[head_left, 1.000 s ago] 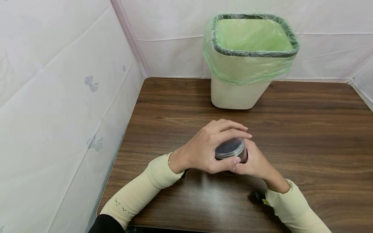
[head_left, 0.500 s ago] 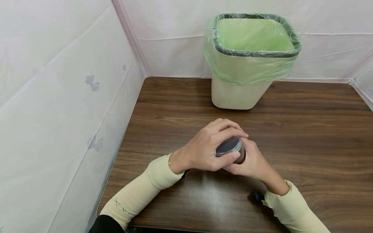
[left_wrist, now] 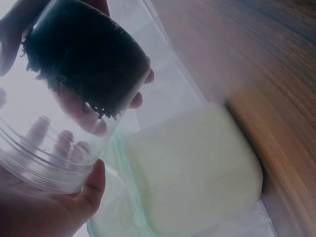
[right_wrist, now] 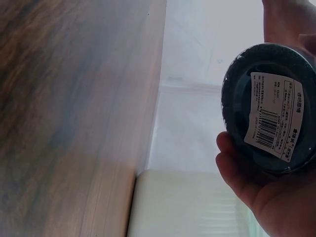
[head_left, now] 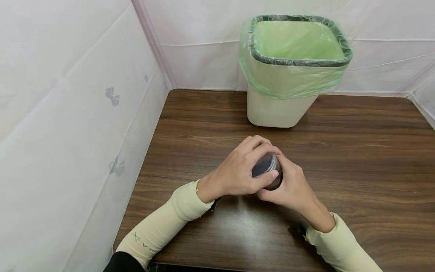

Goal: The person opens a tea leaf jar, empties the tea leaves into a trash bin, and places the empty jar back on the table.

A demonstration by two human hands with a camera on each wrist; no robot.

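Note:
A small clear plastic jar with dark loose stuff inside is held just above the brown wooden table, near its front middle. My left hand curls over the jar's threaded upper end, thumb on the near side. My right hand grips the lower body from the right. The jar is tilted, top toward the left. In the left wrist view the jar lies across my palm, the dark contents bunched at its far end. The right wrist view shows the jar's dark base with a white barcode label, cupped by my right hand.
A cream waste bin lined with a green bag stands at the back middle of the table, beyond the hands. White sheet walls close in the left and back sides. The bin's body also fills the left wrist view.
Both hands have drawn a little away from me with the jar. The jar has tipped over further, its top toward the left, and the fingers have closed tighter round it.

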